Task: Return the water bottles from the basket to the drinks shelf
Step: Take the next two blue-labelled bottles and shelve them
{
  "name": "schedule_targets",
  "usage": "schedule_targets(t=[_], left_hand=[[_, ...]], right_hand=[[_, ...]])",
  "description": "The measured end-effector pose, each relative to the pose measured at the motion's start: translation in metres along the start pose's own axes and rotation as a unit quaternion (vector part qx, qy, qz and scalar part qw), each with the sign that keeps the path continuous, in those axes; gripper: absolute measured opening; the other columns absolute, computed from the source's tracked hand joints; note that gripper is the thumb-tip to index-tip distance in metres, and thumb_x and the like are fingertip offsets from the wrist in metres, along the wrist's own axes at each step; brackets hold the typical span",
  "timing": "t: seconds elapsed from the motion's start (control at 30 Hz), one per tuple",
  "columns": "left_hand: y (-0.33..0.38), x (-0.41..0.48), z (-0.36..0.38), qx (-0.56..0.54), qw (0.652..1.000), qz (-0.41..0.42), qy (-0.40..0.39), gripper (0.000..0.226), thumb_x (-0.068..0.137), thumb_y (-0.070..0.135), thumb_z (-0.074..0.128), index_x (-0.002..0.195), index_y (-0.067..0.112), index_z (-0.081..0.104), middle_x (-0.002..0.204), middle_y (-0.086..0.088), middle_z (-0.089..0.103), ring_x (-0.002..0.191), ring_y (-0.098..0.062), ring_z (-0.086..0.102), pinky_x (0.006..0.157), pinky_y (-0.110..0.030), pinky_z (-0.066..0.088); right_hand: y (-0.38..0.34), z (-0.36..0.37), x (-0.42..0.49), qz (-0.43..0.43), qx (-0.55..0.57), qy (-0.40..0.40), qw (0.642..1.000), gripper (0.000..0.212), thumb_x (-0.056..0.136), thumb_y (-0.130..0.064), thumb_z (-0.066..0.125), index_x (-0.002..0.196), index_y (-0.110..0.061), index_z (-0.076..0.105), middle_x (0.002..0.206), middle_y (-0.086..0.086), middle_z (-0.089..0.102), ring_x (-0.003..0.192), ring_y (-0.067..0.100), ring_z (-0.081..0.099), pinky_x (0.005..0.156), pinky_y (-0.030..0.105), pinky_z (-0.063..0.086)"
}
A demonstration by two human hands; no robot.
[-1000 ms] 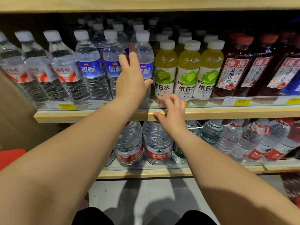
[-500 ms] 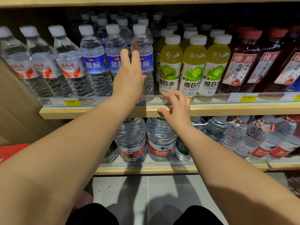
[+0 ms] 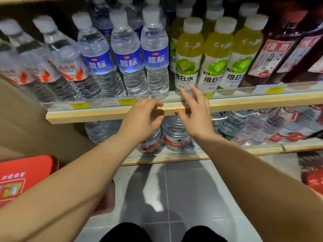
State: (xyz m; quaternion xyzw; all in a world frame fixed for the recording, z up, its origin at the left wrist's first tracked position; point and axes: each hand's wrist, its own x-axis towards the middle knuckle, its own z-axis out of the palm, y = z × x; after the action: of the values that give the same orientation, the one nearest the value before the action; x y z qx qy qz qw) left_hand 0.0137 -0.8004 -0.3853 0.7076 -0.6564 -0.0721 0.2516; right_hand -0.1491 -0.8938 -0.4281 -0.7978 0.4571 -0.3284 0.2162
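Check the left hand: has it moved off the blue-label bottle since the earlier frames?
Yes. The left hand has drawn back and down from the blue-label bottle, now level with the wooden shelf edge, empty.

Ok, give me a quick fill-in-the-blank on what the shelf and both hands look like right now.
1. Both hands, the left hand and the right hand, hold ____.
2. The three front water bottles in the middle of the shelf carry ____ labels.
3. The price tag right under those bottles has a ____ background.
4. The yellow-green drink bottles stand to the ____ of those bottles.

Missing words: nothing; blue; yellow; right
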Motion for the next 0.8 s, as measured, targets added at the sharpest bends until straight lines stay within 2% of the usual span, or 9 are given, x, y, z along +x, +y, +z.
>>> schedule_targets(t=[0.07,0.2,0.3,0.4,0.47,0.57,0.63,0.73,0.8], left_hand=[[0.014,0.001,-0.016,-0.037,0.999,-0.027,-0.024,0.033,0.083,0.027,0.071,0.114,0.02,0.062,0.103,0.001,0.062,0.095,-0.016,0.057,0.077,-0.021,0.037],[0.06,-0.002,-0.057,-0.117,0.98,-0.133,-0.092,0.03,0.079,0.03,0.077,0.105,0.02,0.065,0.086,0.003,0.063,0.082,-0.019,0.06,0.074,-0.028,0.047],[0.104,-0.004,-0.092,-0.122,0.97,-0.151,-0.147,0.022,0.081,0.016,0.069,0.103,0.016,0.064,0.081,-0.002,0.063,0.073,-0.017,0.058,0.071,-0.028,0.048],[0.153,-0.006,-0.132,-0.149,0.966,-0.171,-0.127,0.012,0.088,-0.003,0.051,0.087,0.006,0.059,0.061,0.001,0.052,0.057,-0.01,0.043,0.059,-0.021,0.035],[0.186,-0.012,-0.155,-0.113,0.975,-0.118,-0.152,0.007,0.089,0.005,0.06,0.088,0.012,0.062,0.066,0.004,0.056,0.061,-0.01,0.048,0.062,-0.021,0.04],[0.233,-0.019,-0.174,-0.196,0.956,-0.124,-0.181,0.011,0.085,0.014,0.071,0.096,0.01,0.068,0.081,-0.005,0.063,0.071,-0.018,0.055,0.072,-0.031,0.047],[0.26,-0.021,-0.176,-0.204,0.948,-0.112,-0.218,0.016,0.085,0.024,0.071,0.097,0.014,0.069,0.084,0.0,0.067,0.073,-0.009,0.059,0.07,-0.025,0.049],[0.3,-0.022,-0.169,-0.218,0.937,-0.058,-0.266,0.01,0.083,0.029,0.072,0.091,0.023,0.067,0.073,0.016,0.062,0.059,0.014,0.055,0.052,-0.003,0.039],[0.332,-0.024,-0.163,-0.228,0.931,-0.016,-0.283,0.011,0.083,0.029,0.073,0.091,0.024,0.069,0.073,0.016,0.062,0.06,0.013,0.056,0.056,-0.003,0.041]], right_hand=[[-0.015,-0.018,-0.006,0.053,0.016,-0.052,0.997,0.057,0.086,-0.026,0.063,0.139,-0.029,0.042,0.153,-0.002,0.026,0.136,0.016,0.028,0.106,0.028,0.025],[-0.057,-0.08,-0.028,0.151,0.107,-0.081,0.979,0.048,0.083,-0.023,0.066,0.13,-0.015,0.054,0.13,0.006,0.055,0.12,0.022,0.051,0.1,0.031,0.04],[-0.089,-0.143,-0.042,0.222,0.123,-0.109,0.961,0.045,0.083,-0.03,0.068,0.125,-0.021,0.056,0.118,0.0,0.06,0.108,0.018,0.057,0.088,0.03,0.045],[-0.118,-0.208,-0.053,0.24,0.103,-0.11,0.959,0.038,0.082,-0.033,0.067,0.117,-0.021,0.061,0.108,-0.002,0.065,0.094,0.015,0.062,0.078,0.027,0.046],[-0.133,-0.252,-0.065,0.262,0.099,-0.095,0.955,0.033,0.082,-0.034,0.066,0.112,-0.021,0.062,0.099,-0.006,0.064,0.081,0.013,0.06,0.071,0.026,0.044],[-0.144,-0.31,-0.089,0.323,0.094,-0.075,0.939,0.031,0.082,-0.036,0.066,0.109,-0.021,0.062,0.097,-0.004,0.065,0.075,0.011,0.057,0.072,0.025,0.043],[-0.144,-0.342,-0.109,0.351,0.072,-0.065,0.931,0.032,0.082,-0.036,0.067,0.109,-0.02,0.063,0.096,-0.004,0.064,0.078,0.011,0.057,0.074,0.025,0.042],[-0.144,-0.384,-0.141,0.398,0.062,-0.009,0.915,0.032,0.082,-0.035,0.068,0.108,-0.017,0.064,0.096,-0.001,0.063,0.077,0.015,0.057,0.069,0.027,0.047],[-0.143,-0.413,-0.164,0.425,0.072,0.041,0.902,0.026,0.082,-0.031,0.069,0.104,-0.018,0.065,0.089,-0.002,0.061,0.07,0.011,0.054,0.062,0.022,0.044]])
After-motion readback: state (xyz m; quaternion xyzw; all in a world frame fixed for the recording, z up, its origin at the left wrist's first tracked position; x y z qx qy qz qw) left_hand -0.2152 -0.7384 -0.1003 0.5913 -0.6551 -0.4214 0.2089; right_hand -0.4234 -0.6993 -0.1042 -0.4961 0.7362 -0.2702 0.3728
